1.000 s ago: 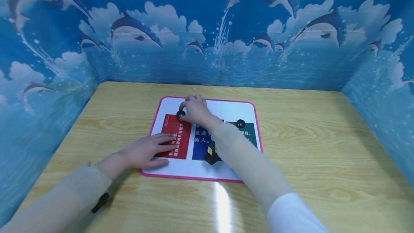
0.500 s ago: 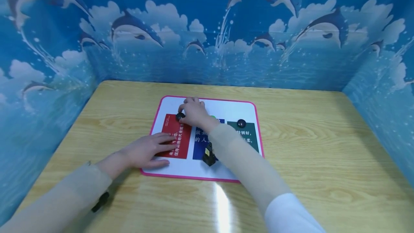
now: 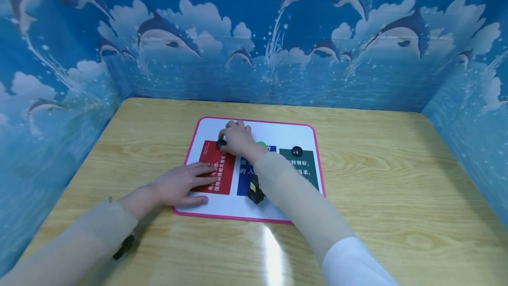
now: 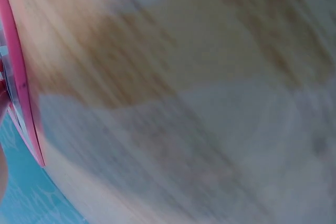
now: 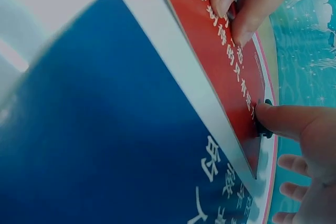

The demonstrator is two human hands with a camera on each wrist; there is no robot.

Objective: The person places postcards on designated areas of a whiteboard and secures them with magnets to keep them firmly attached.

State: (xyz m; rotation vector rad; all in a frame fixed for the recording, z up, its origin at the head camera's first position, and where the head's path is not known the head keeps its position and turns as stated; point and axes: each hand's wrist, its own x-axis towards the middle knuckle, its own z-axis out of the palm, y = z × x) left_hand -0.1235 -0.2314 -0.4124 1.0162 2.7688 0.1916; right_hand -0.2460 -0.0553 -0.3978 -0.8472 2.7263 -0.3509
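A pink-rimmed whiteboard [image 3: 278, 129] lies on the table, bearing a red card [image 3: 224, 175], a blue card [image 3: 244, 184] and a green card [image 3: 309, 167]. At the red card's top edge, my right hand [image 3: 239, 140] pinches a round black magnet [image 3: 220, 144] between thumb and index finger. The right wrist view shows the thumb on that magnet [image 5: 265, 124]. My left hand [image 3: 180, 184] rests on the red card's lower left part, fingers spread. A green magnet [image 3: 262, 144] sits atop the blue card, and another black magnet [image 3: 296, 151] atop the green card.
The board lies on a wooden table [image 3: 381, 189], with a dolphin-print curtain [image 3: 254, 74] behind it and at both sides. A black wrist device [image 3: 255, 191] under my right forearm hides part of the blue card. The left wrist view is mostly blurred tabletop.
My right hand has shifted slightly toward me with the black magnet, onto the red card's top edge. The green magnet has come into sight. My left hand has stayed in place.
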